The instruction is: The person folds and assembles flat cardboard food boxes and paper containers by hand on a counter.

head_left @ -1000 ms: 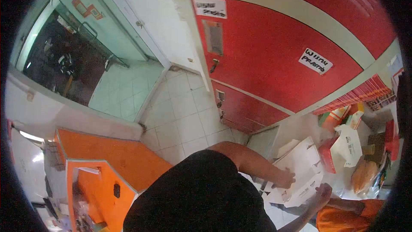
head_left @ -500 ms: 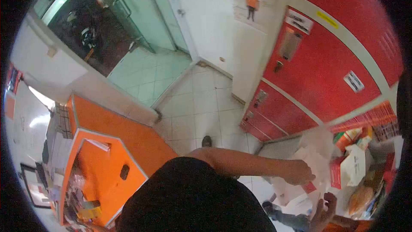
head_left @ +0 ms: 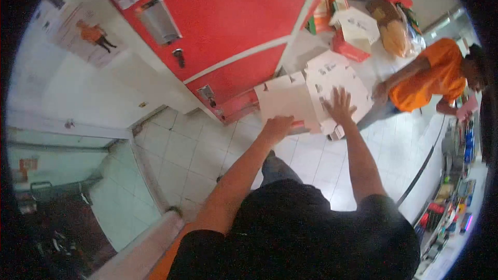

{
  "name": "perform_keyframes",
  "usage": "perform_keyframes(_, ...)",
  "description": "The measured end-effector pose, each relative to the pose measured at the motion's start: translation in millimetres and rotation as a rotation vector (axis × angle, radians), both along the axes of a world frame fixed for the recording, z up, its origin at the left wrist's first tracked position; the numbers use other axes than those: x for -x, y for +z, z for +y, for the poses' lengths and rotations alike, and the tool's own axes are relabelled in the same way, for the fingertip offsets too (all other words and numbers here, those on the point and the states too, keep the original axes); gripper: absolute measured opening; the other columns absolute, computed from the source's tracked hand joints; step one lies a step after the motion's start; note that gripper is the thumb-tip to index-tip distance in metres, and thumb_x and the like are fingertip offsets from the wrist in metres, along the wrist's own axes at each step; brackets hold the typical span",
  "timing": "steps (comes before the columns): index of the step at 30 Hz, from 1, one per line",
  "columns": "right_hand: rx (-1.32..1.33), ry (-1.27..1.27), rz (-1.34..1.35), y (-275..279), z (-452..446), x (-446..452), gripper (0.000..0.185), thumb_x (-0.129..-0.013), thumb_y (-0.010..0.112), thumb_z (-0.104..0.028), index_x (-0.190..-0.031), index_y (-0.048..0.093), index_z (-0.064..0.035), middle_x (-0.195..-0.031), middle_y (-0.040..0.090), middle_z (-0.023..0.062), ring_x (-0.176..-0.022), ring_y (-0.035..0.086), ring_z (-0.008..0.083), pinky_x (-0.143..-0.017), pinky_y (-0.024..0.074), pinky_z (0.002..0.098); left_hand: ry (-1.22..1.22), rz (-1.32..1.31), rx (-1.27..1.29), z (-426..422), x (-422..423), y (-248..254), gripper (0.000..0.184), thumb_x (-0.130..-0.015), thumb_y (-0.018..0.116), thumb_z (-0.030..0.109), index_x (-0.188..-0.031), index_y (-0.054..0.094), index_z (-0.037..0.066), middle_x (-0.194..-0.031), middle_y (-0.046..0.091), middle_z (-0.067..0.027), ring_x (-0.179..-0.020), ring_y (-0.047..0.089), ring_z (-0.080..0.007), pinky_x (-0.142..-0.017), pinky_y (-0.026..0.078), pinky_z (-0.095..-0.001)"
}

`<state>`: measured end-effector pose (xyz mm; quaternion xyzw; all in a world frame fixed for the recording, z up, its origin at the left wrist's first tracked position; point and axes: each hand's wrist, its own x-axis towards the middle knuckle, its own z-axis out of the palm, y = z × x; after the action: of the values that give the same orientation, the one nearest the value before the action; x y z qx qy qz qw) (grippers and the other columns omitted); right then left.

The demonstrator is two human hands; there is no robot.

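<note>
A flat, partly unfolded white cardboard box (head_left: 288,98) lies before me, with a wider printed panel (head_left: 332,75) on its right. My left hand (head_left: 280,126) is closed at the near edge of the left panel. A small red piece (head_left: 297,124) shows beside its fingertips; whether the fingers grip it or the cardboard is unclear. Over the printed panel, my right hand (head_left: 340,106) has its fingers spread and holds nothing.
Red lockers (head_left: 228,15) rise ahead. Behind the cardboard stand a red-and-white box (head_left: 355,31) and a bagged brown item (head_left: 395,39). A person in an orange shirt (head_left: 423,80) is at the right, one hand (head_left: 380,93) near the cardboard. Stocked shelves (head_left: 441,212) line the right side.
The view has swung right, bringing the person in orange into fuller sight. My right hand has come over the printed panel with fingers spread; my left is at the cardboard's near edge.
</note>
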<state>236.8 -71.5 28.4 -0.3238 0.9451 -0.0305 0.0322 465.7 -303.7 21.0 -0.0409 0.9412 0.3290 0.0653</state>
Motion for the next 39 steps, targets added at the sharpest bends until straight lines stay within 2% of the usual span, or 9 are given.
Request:
perform_keyframes(4, -0.090, -0.195, -0.045, 31.2, -14.7, -16.8, 0.090, -0.096, 0.049, -0.071, -0.165, 0.023, -0.0186, -0.170, 0.013, 0.0207, -0.156, 0.013, 0.0473, -0.109, 0.0140, 0.0848, 0.036, 0.100, -0.051, 3.6, 7.7, -36.1, 0.021, -0.097, 0.054, 0.018, -0.114, 0.060, 0.006, -0.118, 0.067, -0.0219, -0.117, 0.064, -0.0408, -0.086, 0.054, -0.0595)
perform_keyframes(7, -0.004, -0.033, 0.134, -34.8, 21.7, 16.1, 0.091, -0.095, 0.046, -0.076, -0.166, 0.018, -0.0265, -0.173, 0.009, 0.0136, -0.156, 0.010, 0.0466, -0.103, 0.0171, 0.0888, 0.144, 0.240, 0.055, 13.7, 10.6, -109.1, 0.026, -0.097, 0.059, 0.021, -0.118, 0.060, 0.006, -0.124, 0.064, -0.0229, -0.122, 0.059, -0.0442, -0.094, 0.050, -0.0595)
perform_keyframes(11, -0.031, -0.065, 0.135, -31.2, 15.4, 11.6, 0.090, -0.095, 0.049, -0.074, -0.166, 0.017, -0.0283, -0.173, 0.010, 0.0114, -0.157, 0.013, 0.0435, -0.104, 0.0185, 0.0870, 0.398, 0.511, -0.175, 15.0, -37.1, -84.3, 0.042, -0.094, 0.068, 0.033, -0.120, 0.060, 0.002, -0.129, 0.061, -0.0267, -0.125, 0.056, -0.0476, -0.103, 0.046, -0.0570)
perform_keyframes(18, -0.093, 0.075, 0.230, -33.7, 20.9, 29.5, 0.072, -0.108, 0.042, -0.049, -0.163, 0.025, -0.0051, -0.170, 0.020, 0.0198, -0.157, 0.016, 0.0389, -0.129, 0.0109, 0.0500, 1.157, -0.430, -0.383, 84.4, -216.9, -430.9, 0.109, -0.082, 0.074, 0.061, -0.149, 0.034, -0.015, -0.134, 0.059, -0.0359, -0.131, 0.056, -0.0458, -0.111, 0.045, -0.0507)
perform_keyframes(20, 0.005, 0.080, 0.242, -51.7, 44.3, 52.4, 0.077, -0.106, 0.046, -0.055, -0.164, 0.023, -0.0080, -0.169, 0.023, 0.0186, -0.157, 0.020, 0.0343, -0.128, 0.0162, 0.0469, 1.350, -0.704, -0.592, 72.1, -230.4, -449.4, 0.117, -0.080, 0.076, 0.062, -0.148, 0.029, -0.021, -0.142, 0.053, -0.0371, -0.132, 0.056, -0.0465, -0.110, 0.047, -0.0479)
perform_keyframes(27, 0.181, -0.003, 0.032, -32.0, 80.4, 65.5, 0.069, -0.112, 0.034, -0.045, -0.163, 0.018, -0.0024, -0.170, 0.016, 0.0193, -0.157, 0.016, 0.0344, -0.128, 0.0134, 0.0496, 1.497, -0.430, -0.462, 28.2, -239.8, -713.2, 0.116, -0.075, 0.084, 0.057, -0.146, 0.033, -0.020, -0.145, 0.050, -0.0378, -0.137, 0.052, -0.0451, -0.114, 0.044, -0.0431)
perform_keyframes(29, 0.225, -0.071, 0.023, -29.9, 66.7, 60.0, 0.069, -0.112, 0.034, -0.045, -0.163, 0.018, -0.0024, -0.170, 0.017, 0.0192, -0.157, 0.017, 0.0341, -0.128, 0.0142, 0.0493, 1.572, -0.453, -0.815, -31.9, -232.1, -688.8, 0.123, -0.070, 0.088, 0.058, -0.148, 0.031, -0.019, -0.148, 0.047, -0.0371, -0.141, 0.048, -0.0436, -0.117, 0.041, -0.0432)
perform_keyframes(34, 0.232, -0.144, 0.019, -30.3, 38.0, 63.2, 0.068, -0.112, 0.035, -0.045, -0.163, 0.019, -0.0026, -0.169, 0.020, 0.0189, -0.155, 0.020, 0.0331, -0.127, 0.0161, 0.0485, 1.645, -0.320, -0.681, -59.6, -207.1, -829.7, 0.122, -0.069, 0.087, 0.063, -0.146, 0.036, -0.017, -0.140, 0.055, -0.0359, -0.130, 0.059, -0.0413, -0.111, 0.046, -0.0452)
perform_keyframes(39, 0.221, -0.193, 0.038, -33.2, 24.6, 48.3, 0.068, -0.112, 0.035, -0.045, -0.163, 0.019, -0.0027, -0.168, 0.022, 0.0186, -0.154, 0.023, 0.0322, -0.127, 0.0180, 0.0477, 1.654, -0.413, -0.553, -39.1, -127.6, -791.0, 0.111, -0.072, 0.085, 0.064, -0.148, 0.039, -0.002, -0.159, 0.033, -0.0258, -0.145, 0.034, -0.0447, -0.110, 0.042, -0.0642)
